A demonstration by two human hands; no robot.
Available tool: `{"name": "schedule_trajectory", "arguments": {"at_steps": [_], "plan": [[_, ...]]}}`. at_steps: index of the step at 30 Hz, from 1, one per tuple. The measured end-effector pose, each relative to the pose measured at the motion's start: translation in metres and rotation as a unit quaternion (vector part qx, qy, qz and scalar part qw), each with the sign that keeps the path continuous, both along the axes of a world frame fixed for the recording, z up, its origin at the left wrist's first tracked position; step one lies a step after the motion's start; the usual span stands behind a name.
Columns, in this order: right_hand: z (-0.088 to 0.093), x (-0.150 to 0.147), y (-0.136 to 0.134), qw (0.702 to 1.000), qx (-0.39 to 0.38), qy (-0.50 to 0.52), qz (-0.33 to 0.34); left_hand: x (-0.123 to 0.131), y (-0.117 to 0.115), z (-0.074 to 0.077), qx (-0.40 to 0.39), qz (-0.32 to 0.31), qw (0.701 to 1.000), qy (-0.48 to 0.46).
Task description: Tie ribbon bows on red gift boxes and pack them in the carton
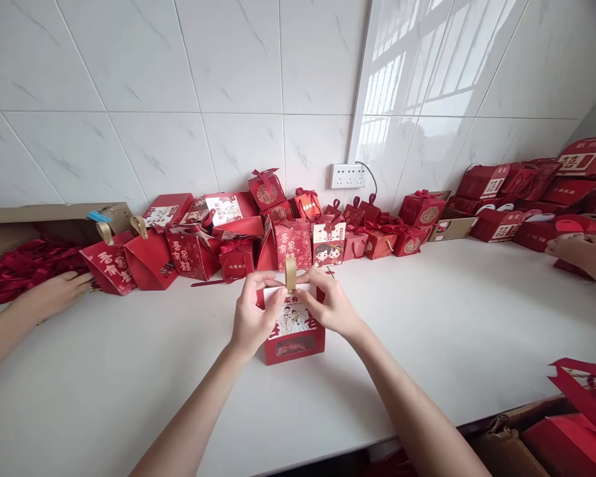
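Observation:
A red gift box [295,350] stands upright on the white table, with a bride-and-groom picture on its white front flap and a small window below. From its top rises a loop of gold ribbon [291,273]. My left hand [259,308] grips the box's upper left side, thumb on the front flap by the ribbon. On the upper right side my right hand [332,301] does the same, its thumb near the ribbon's base. Both sets of fingertips curl behind the top edge and are partly hidden.
Several red gift boxes [294,246] line the tiled wall beneath a power strip [347,176]. Another person's hand [62,291] is by dark red ribbons [30,265] at left; a hand [583,255] is at right by stacked boxes [501,225]. A carton [509,454] sits below the front edge.

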State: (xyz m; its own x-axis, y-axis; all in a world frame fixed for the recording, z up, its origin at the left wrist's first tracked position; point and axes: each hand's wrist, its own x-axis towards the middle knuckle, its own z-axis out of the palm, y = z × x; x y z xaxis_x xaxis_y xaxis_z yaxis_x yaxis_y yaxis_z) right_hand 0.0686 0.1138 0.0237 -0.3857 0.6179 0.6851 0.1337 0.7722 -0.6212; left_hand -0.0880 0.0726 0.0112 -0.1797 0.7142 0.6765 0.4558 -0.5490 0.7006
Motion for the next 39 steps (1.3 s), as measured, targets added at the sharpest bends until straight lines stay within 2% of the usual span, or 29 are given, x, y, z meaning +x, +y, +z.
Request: {"name": "schedule_trajectory", "arguments": {"at_steps": [5,9,11,13,16,19,21,22,25,28,30,32,34,35,37,39], "plan": [[-0.003,-0.003,-0.004,0.999,-0.003,0.01,-0.037,0.006,-0.001,-0.005,-0.028,0.004,0.997,-0.07],[-0.001,-0.006,-0.005,0.998,-0.034,0.014,-0.041,0.008,0.001,-0.003,-0.018,0.001,0.997,-0.073],[-0.001,-0.004,-0.005,0.998,-0.051,0.023,-0.025,0.004,0.001,-0.004,-0.017,-0.033,0.997,-0.068],[-0.005,0.003,-0.004,0.996,-0.084,0.033,0.012,-0.005,-0.001,-0.01,-0.046,-0.097,0.993,-0.053],[-0.014,0.017,0.0,0.974,-0.206,0.009,0.097,-0.023,-0.007,-0.027,-0.135,-0.185,0.973,0.006],[-0.025,0.026,0.004,0.935,-0.324,0.015,0.142,-0.03,-0.019,-0.035,-0.217,-0.204,0.954,0.043],[-0.03,0.026,0.002,0.907,-0.377,0.128,0.138,-0.023,-0.031,-0.027,-0.219,-0.165,0.961,0.022],[-0.031,0.024,-0.002,0.882,-0.401,0.209,0.132,-0.016,-0.038,-0.019,-0.193,-0.141,0.971,0.004],[-0.028,0.021,-0.024,0.777,-0.466,0.401,0.136,0.012,-0.058,0.01,-0.071,-0.093,0.993,-0.014],[-0.018,0.023,-0.057,0.701,-0.531,0.44,0.181,0.041,-0.074,0.032,0.024,-0.032,0.999,0.005],[-0.011,0.029,-0.083,0.66,-0.574,0.438,0.207,0.056,-0.083,0.041,0.057,0.003,0.998,0.001],[-0.006,0.037,-0.108,0.631,-0.602,0.445,0.204,0.067,-0.092,0.046,0.069,0.002,0.998,-0.009],[-0.001,0.048,-0.133,0.633,-0.605,0.452,0.172,0.075,-0.1,0.048,0.067,-0.019,0.997,-0.024],[0.001,0.054,-0.145,0.649,-0.592,0.453,0.151,0.079,-0.104,0.047,0.058,-0.042,0.997,-0.041],[0.005,0.067,-0.17,0.71,-0.531,0.452,0.1,0.086,-0.111,0.043,0.036,-0.115,0.988,-0.097],[0.005,0.082,-0.196,0.789,-0.418,0.45,0.017,0.094,-0.115,0.035,0.031,-0.218,0.961,-0.167]]}}
